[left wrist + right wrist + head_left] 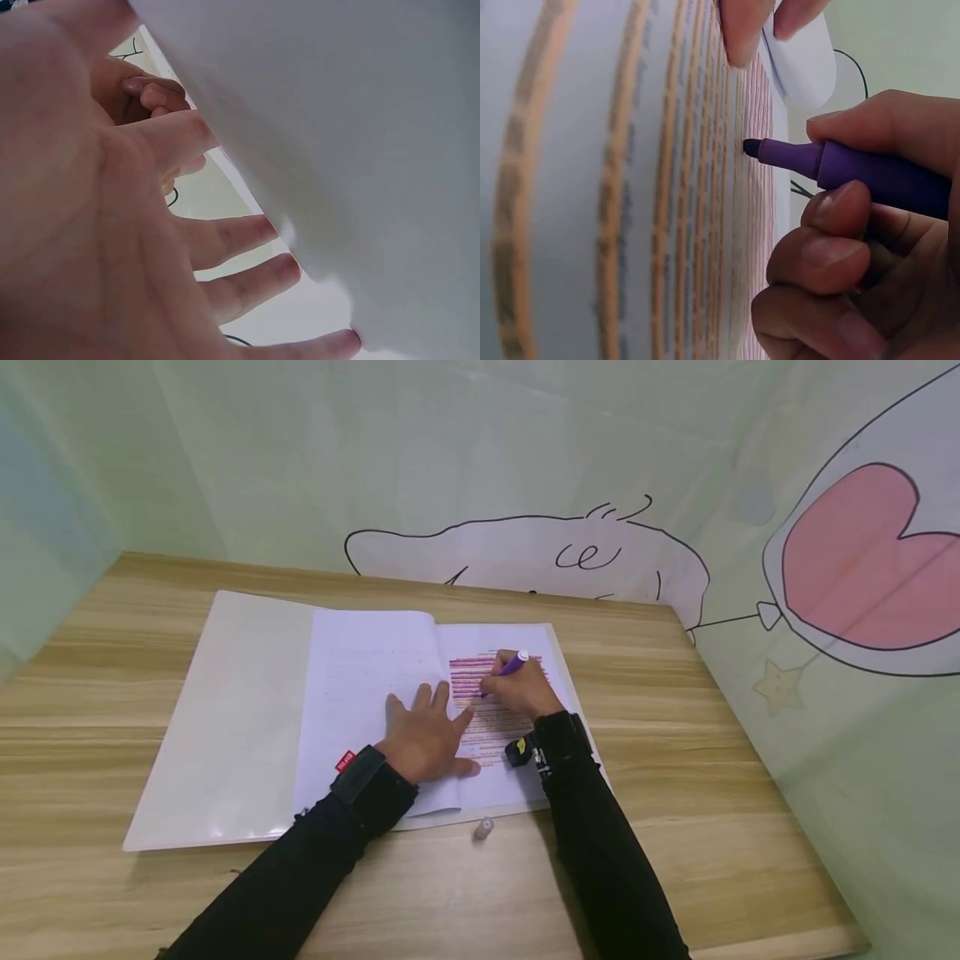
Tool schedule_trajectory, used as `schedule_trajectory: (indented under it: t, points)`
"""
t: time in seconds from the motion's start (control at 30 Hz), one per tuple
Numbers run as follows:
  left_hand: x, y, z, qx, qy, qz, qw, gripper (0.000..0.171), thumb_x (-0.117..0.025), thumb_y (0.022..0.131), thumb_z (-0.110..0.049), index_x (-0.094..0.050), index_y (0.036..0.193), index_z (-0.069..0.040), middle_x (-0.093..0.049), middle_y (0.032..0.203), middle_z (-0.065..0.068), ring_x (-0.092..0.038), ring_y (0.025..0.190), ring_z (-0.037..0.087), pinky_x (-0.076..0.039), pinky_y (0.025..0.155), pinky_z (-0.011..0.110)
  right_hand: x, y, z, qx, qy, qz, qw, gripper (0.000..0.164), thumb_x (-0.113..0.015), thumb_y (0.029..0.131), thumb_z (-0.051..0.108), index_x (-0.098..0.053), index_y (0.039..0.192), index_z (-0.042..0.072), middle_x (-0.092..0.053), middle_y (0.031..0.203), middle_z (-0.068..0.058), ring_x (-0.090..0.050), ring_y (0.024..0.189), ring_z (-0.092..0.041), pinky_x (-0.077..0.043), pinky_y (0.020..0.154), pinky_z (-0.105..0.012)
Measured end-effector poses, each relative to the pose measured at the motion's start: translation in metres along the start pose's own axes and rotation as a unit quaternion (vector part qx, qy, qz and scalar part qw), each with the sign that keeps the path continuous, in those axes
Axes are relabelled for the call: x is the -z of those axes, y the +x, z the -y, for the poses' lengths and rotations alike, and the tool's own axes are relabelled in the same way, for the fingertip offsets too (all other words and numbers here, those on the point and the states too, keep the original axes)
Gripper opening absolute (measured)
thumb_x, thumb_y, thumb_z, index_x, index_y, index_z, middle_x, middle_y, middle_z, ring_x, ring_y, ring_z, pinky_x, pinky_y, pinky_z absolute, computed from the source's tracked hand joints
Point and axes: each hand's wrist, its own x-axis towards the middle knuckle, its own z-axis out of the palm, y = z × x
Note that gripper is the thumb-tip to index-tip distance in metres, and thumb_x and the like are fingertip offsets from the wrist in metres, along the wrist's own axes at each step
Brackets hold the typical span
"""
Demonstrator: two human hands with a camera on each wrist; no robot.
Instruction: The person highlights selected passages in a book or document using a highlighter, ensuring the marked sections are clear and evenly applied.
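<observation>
A wooden desk [112, 710] carries an open book [247, 727] that lies nearer the back edge, its pale left cover reaching toward the left edge and its pages fanning toward the middle. The left page is blank white. The left hand [429, 739] lies flat on the book at the fold between the pages, fingers straight and spread, pressing the paper down; the left wrist view shows those fingers [240, 236] stretched out against the white sheet. On the right page [517, 777] the printed lines are striped in pink, purple and orange. The right hand [521, 689] rests on that page just beside the left one, fingers curled, pinching a purple marker [512, 666] between thumb and fingers; in the right wrist view the marker's tip [751, 148] meets the coloured lines. A small cap [483, 828] lies on the bare desk just off the book's front edge, below the two hands. Both arms wear black sleeves.
</observation>
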Motion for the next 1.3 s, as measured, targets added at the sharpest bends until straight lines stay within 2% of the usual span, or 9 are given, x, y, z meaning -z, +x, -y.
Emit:
schedule_trajectory:
  t: [0.23, 0.43, 0.63, 0.87, 1.3]
  points:
    - [0.000, 0.000, 0.000, 0.001, -0.001, -0.002, 1.0000, 0.088, -0.064, 0.082, -0.068, -0.037, 0.154, -0.024, -0.023, 0.160, 0.024, -0.027, 0.141, 0.044, -0.029, 0.106, 0.075, 0.002, 0.001, 0.000, 0.022, -0.020, -0.006, 1.000, 0.022, -0.070, 0.079, 0.007, -0.051, 0.068, 0.013, -0.054, 0.062, 0.000, -0.044, 0.053, -0.014, -0.030, 0.044, -0.025]
    - [0.000, 0.000, 0.000, 0.002, 0.002, -0.003, 1.0000, 0.088, -0.064, 0.082, -0.068, -0.037, 0.154, -0.024, -0.024, 0.160, 0.024, -0.028, 0.140, 0.044, -0.030, 0.106, 0.075, 0.005, 0.000, -0.002, 0.004, -0.005, -0.004, 1.000, 0.025, -0.071, 0.078, 0.007, -0.050, 0.067, 0.014, -0.054, 0.063, 0.000, -0.044, 0.052, -0.014, -0.030, 0.043, -0.024]
    - [0.000, 0.000, 0.000, 0.003, 0.000, -0.004, 1.0000, 0.088, -0.064, 0.082, -0.068, -0.038, 0.153, -0.024, -0.024, 0.160, 0.024, -0.027, 0.141, 0.044, -0.030, 0.106, 0.075, 0.007, 0.001, -0.005, 0.009, 0.002, 0.003, 1.000, 0.025, -0.071, 0.077, 0.007, -0.050, 0.067, 0.015, -0.054, 0.063, 0.000, -0.045, 0.053, -0.014, -0.030, 0.044, -0.025]
    - [0.000, 0.000, -0.001, 0.001, 0.000, -0.003, 1.0000, 0.088, -0.064, 0.082, -0.068, -0.037, 0.154, -0.024, -0.024, 0.160, 0.025, -0.027, 0.140, 0.044, -0.030, 0.107, 0.075, 0.012, 0.001, -0.006, -0.028, 0.011, 0.005, 1.000, 0.026, -0.072, 0.078, 0.007, -0.049, 0.067, 0.015, -0.051, 0.063, 0.000, -0.040, 0.051, -0.013, -0.027, 0.042, -0.024]
    - [0.001, 0.000, -0.001, 0.003, -0.002, 0.001, 1.0000, 0.088, -0.064, 0.082, -0.068, -0.037, 0.154, -0.024, -0.023, 0.160, 0.025, -0.026, 0.141, 0.044, -0.029, 0.107, 0.075, 0.016, 0.000, -0.011, -0.025, 0.017, 0.007, 1.000, 0.026, -0.072, 0.077, 0.007, -0.049, 0.067, 0.015, -0.052, 0.064, 0.000, -0.043, 0.056, -0.015, -0.029, 0.046, -0.026]
